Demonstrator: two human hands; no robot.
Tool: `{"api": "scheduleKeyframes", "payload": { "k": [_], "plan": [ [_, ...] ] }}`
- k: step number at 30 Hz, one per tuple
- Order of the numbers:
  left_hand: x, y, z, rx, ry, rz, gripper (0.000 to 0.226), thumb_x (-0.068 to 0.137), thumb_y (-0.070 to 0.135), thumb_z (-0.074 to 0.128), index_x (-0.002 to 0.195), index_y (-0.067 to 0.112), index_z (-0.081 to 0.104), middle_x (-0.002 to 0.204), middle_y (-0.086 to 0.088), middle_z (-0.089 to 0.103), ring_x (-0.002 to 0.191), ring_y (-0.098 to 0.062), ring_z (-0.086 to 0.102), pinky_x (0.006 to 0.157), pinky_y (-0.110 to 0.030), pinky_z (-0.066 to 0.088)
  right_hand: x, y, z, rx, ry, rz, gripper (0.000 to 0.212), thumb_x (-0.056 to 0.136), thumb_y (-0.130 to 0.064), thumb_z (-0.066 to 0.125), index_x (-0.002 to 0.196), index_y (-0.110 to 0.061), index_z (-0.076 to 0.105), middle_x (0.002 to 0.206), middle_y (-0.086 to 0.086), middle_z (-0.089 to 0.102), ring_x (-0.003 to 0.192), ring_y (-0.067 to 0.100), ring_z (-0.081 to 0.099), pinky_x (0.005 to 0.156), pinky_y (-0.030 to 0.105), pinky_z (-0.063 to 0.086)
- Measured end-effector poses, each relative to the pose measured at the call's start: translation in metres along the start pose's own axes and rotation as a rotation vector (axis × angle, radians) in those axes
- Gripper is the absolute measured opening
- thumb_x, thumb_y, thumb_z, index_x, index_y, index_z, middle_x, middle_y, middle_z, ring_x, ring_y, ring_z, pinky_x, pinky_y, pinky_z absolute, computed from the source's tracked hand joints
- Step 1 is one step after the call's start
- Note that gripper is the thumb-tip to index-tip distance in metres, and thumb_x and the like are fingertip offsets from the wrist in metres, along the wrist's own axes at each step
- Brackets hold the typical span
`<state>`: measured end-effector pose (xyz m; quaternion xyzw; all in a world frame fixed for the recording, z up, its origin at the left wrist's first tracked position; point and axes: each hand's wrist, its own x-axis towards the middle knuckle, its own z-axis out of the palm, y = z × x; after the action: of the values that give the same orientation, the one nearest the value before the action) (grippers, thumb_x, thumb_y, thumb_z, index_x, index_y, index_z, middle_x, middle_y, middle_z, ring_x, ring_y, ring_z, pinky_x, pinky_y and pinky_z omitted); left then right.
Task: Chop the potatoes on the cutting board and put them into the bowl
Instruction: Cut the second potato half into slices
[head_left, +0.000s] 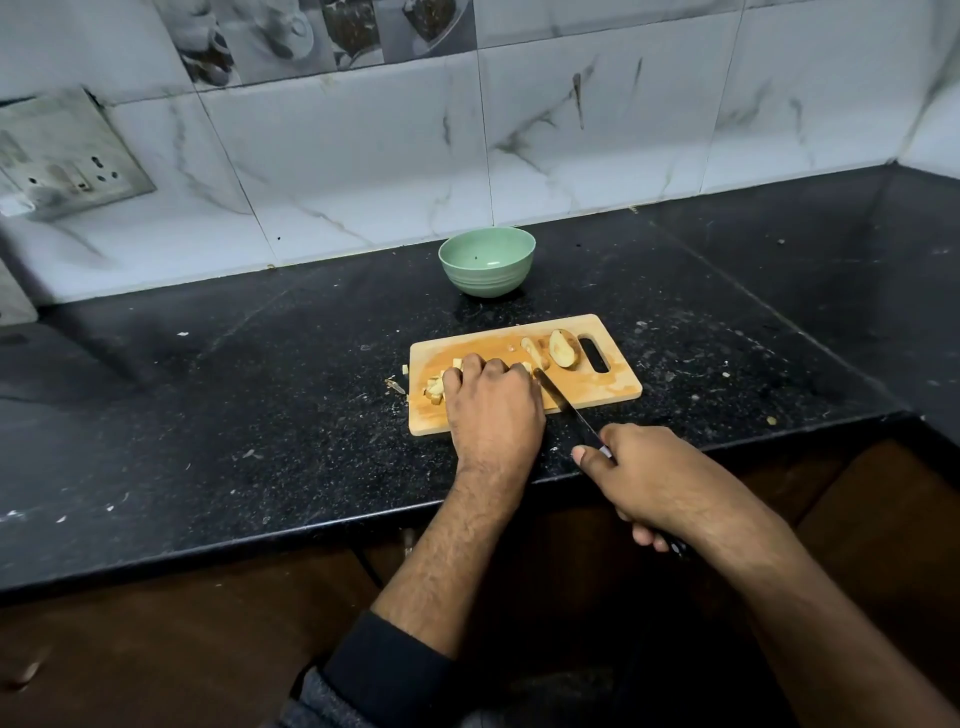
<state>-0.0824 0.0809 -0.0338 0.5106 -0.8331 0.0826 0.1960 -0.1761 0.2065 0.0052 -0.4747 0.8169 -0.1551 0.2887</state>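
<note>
Gripping the knife (566, 405) by its handle, the right hand (644, 478) hovers just off the front edge of the cutting board (613, 384), over the front edge of the black counter (260, 405). Fingers are curled round the handle, thumb extended along its upper side. The blade runs diagonally up and to the left, its tip reaching the board's middle, just beside the left hand (493, 400).

Left hand lies palm-down on the board, knuckles raised, fingers bent down onto potato that is mostly hidden beneath them. Cannot tell whether the fingers pinch the piece or merely press on it. A dark sleeve (384, 675) covers the left forearm near the frame's bottom.

Chopped potato pieces (435, 387): a small heap at the board's left end, touching the left hand's outer side. One stray cube (405, 369) sits just off the board's left edge on the counter. Uncut portions: a potato half (564, 349), cut face up, near the board's back right, just beside the handle slot (594, 354); a narrower potato slice (535, 351) immediately to its left, between the half and the left hand.

Green bowl (487, 262) stands upright on the counter behind the board, apart from it, close to the back edge where the counter meets the marble-pattern tiled wall (363, 145). Only a dark speck shows inside it.

A socket plate (62, 161) is mounted on the wall at far left. Counter surface shows scattered pale crumbs and scraps.
</note>
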Motion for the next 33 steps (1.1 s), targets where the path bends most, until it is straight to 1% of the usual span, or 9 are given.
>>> {"api": "scheduleKeyframes", "payload": {
  "k": [4,9,13,18,22,24,26,30,33],
  "plan": [
    [0.004,-0.001,-0.001,-0.047,0.003,-0.012,0.027,0.100,0.033,0.048,0.097,0.022,0.073,0.096,0.002,0.069,0.105,-0.021,0.051,0.090,-0.043,0.032,-0.004,-0.006,0.002,-0.109,-0.022,-0.042,0.035,0.105,-0.050,0.041,0.091,-0.020,0.051,0.063,0.001,0.067,0.037,0.010,0.058,0.042,0.025,0.045],
    [0.009,-0.019,0.004,-0.139,-0.031,0.048,0.028,0.102,0.039,0.050,0.118,0.028,0.071,0.111,0.005,0.069,0.115,-0.020,0.048,0.094,-0.042,0.027,-0.013,-0.007,0.001,-0.057,-0.042,-0.042,0.035,0.105,-0.050,0.040,0.092,-0.019,0.051,0.065,0.003,0.067,0.037,0.011,0.059,0.041,0.026,0.048],
    [0.014,-0.029,0.007,-0.186,-0.070,0.095,0.030,0.101,0.043,0.053,0.125,0.033,0.068,0.120,0.010,0.068,0.118,-0.016,0.046,0.094,-0.041,0.024,-0.015,-0.010,-0.005,-0.015,0.026,-0.015,0.033,0.105,-0.048,0.042,0.094,-0.018,0.051,0.071,0.006,0.068,0.040,0.014,0.061,0.043,0.028,0.053],
    [0.014,-0.035,0.007,-0.218,-0.082,0.137,0.034,0.100,0.043,0.053,0.131,0.035,0.065,0.123,0.015,0.066,0.119,-0.013,0.044,0.097,-0.042,0.027,-0.003,-0.013,-0.009,-0.167,0.091,0.000,0.035,0.105,-0.049,0.040,0.091,-0.019,0.052,0.066,0.002,0.066,0.035,0.011,0.058,0.039,0.024,0.047],
    [0.011,-0.037,0.006,-0.252,-0.076,0.180,0.033,0.100,0.040,0.054,0.130,0.034,0.066,0.123,0.015,0.066,0.120,-0.012,0.044,0.097,-0.041,0.025,0.008,-0.011,-0.008,-0.318,0.140,0.003,0.035,0.104,-0.051,0.039,0.094,-0.021,0.054,0.068,-0.002,0.065,0.041,0.010,0.061,0.053,0.030,0.055],
    [0.010,-0.039,0.007,-0.284,-0.076,0.214,0.032,0.099,0.039,0.056,0.129,0.034,0.067,0.123,0.016,0.066,0.119,-0.012,0.044,0.095,-0.041,0.024,0.013,-0.005,-0.009,-0.367,0.166,0.010,0.035,0.103,-0.054,0.039,0.099,-0.023,0.056,0.075,-0.003,0.063,0.059,0.014,0.064,0.072,0.035,0.058],
    [0.010,-0.041,0.009,-0.318,-0.078,0.250,0.031,0.099,0.038,0.058,0.128,0.034,0.067,0.122,0.017,0.066,0.118,-0.011,0.044,0.094,-0.040,0.023,0.012,0.001,-0.011,-0.385,0.170,0.020,0.035,0.102,-0.056,0.040,0.102,-0.026,0.057,0.081,-0.004,0.060,0.072,0.019,0.063,0.082,0.038,0.056],
    [0.011,-0.044,0.013,-0.402,-0.069,0.302,0.029,0.097,0.036,0.062,0.125,0.033,0.070,0.120,0.018,0.068,0.116,-0.010,0.046,0.090,-0.037,0.021,0.004,0.011,-0.012,-0.381,0.161,0.020,0.030,0.102,-0.057,0.040,0.094,-0.030,0.052,0.079,-0.005,0.059,0.068,0.019,0.060,0.078,0.036,0.056],
    [0.011,-0.045,0.016,-0.463,-0.082,0.293,0.029,0.096,0.036,0.064,0.124,0.032,0.071,0.120,0.018,0.068,0.116,-0.010,0.047,0.093,-0.039,0.023,0.001,0.015,-0.006,-0.391,0.186,0.010,0.030,0.102,-0.055,0.040,0.092,-0.029,0.051,0.077,-0.005,0.058,0.064,0.017,0.057,0.071,0.032,0.049]
  ]
}}
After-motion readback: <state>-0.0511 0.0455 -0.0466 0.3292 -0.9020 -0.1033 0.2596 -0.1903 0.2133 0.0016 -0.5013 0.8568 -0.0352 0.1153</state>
